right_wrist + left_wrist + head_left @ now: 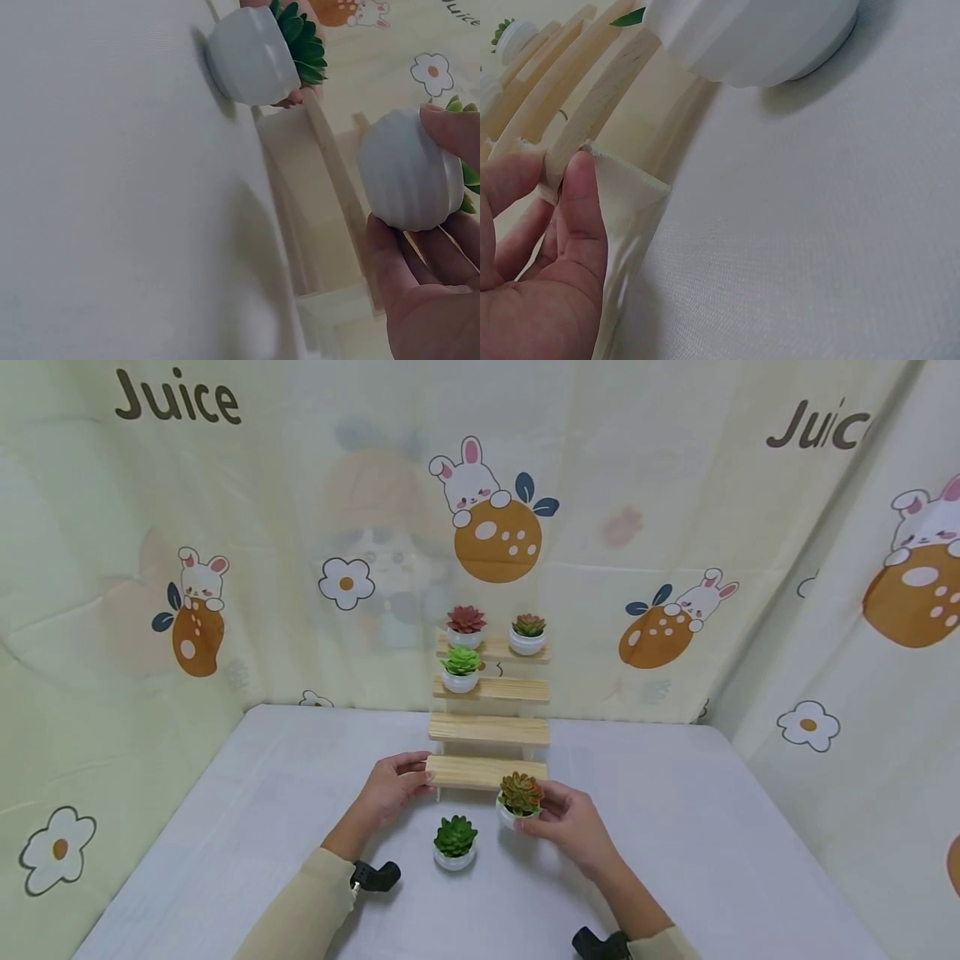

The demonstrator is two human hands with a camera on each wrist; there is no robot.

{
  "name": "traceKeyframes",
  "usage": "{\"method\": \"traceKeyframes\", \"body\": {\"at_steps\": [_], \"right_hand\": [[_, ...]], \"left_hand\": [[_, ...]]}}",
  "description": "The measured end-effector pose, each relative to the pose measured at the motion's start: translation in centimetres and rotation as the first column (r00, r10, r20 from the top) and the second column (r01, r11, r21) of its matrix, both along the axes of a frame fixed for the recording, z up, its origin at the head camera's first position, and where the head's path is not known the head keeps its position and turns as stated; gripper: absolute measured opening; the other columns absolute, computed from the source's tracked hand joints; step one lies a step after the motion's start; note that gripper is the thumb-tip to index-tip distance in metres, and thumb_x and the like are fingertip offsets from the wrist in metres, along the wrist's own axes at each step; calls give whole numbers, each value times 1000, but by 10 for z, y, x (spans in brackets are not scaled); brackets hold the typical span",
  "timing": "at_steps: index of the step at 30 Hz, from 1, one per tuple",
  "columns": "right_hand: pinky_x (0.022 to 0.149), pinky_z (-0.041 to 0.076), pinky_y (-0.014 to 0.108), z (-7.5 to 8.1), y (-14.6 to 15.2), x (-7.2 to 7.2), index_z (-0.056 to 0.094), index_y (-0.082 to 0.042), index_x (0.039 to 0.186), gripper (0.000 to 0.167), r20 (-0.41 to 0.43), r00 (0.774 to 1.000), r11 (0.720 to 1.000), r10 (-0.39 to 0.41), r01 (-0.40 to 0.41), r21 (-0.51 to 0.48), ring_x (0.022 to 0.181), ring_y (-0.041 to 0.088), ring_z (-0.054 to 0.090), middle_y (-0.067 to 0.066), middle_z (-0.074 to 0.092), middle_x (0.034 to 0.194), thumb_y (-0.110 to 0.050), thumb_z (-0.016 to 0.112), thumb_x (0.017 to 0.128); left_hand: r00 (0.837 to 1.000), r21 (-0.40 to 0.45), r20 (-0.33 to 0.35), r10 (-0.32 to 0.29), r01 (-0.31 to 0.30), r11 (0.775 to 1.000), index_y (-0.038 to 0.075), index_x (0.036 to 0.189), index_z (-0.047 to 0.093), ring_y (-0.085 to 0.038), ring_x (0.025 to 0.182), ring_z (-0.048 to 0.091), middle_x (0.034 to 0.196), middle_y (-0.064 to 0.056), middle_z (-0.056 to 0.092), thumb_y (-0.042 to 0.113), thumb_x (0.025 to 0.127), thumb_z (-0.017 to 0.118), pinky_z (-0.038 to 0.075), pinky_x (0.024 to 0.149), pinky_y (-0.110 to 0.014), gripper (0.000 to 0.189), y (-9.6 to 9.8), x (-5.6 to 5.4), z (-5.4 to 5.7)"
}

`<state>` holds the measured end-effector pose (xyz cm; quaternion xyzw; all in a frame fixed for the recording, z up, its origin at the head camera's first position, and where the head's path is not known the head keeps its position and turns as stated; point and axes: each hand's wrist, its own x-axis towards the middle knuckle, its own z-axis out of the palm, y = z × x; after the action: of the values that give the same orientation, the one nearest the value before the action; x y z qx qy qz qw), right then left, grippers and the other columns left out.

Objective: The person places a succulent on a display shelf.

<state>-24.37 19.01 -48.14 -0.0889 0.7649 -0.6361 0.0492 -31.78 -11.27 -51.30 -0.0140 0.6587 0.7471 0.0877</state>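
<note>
Ideally, the reddish-green potted succulent [519,799], held above the worktop [652,852] by the lowest wooden shelf's [472,769] near right end, should be level. The right hand's [567,822] grip pinches its white pot from the right; the left hand [392,789] pinches the shelf's left end, thumb nearer.

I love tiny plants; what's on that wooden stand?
The wooden stand holds a red succulent and a reddish-green one on its top shelf, a bright green one below. What's beneath their pots is hidden.
</note>
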Motion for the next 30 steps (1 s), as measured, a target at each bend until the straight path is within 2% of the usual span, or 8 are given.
{"method": "traceKeyframes", "body": {"at_steps": [4,7,15,23,30], "right_hand": [[106,52,24,5,-2,-2,56,5,140,72,-13,1000,1000,-7,7,3,134,36,58,25,60,141,-8,88,77],[106,51,24,9,-3,-5,55,5,141,72,-19,1000,1000,-2,2,0,136,36,56,24,59,143,-8,88,78],[101,56,22,19,-5,-16,59,1,140,71,-48,998,999,-44,45,26,131,30,61,20,63,140,-13,90,77],[101,55,20,33,-3,-32,61,0,136,65,-68,994,996,-90,92,20,130,28,61,18,63,139,-11,89,78],[103,54,19,42,-1,-43,60,0,138,64,-86,991,995,-99,101,20,131,28,60,19,62,140,-12,87,81]], "left_hand": [[1000,4,0,2,-2,1000,-5,137,59,-19,92,69,118,-19,64,-9,93,64,65,80,-30,45,0,0,-1],[1000,5,3,3,-3,1000,-4,137,60,-19,93,69,119,-19,64,-8,93,64,65,81,-29,45,-1,-1,0],[1000,6,9,7,-7,1000,-4,136,61,-19,92,69,117,-18,64,-8,93,65,66,80,-30,44,-1,-1,-1],[1000,6,16,13,-13,1000,-4,136,61,-19,91,69,117,-18,64,-9,93,64,66,79,-30,44,0,1,2],[1000,11,20,10,-10,1000,-4,137,60,-19,91,69,116,-17,64,-9,92,64,65,79,-30,45,-1,0,2]]}}
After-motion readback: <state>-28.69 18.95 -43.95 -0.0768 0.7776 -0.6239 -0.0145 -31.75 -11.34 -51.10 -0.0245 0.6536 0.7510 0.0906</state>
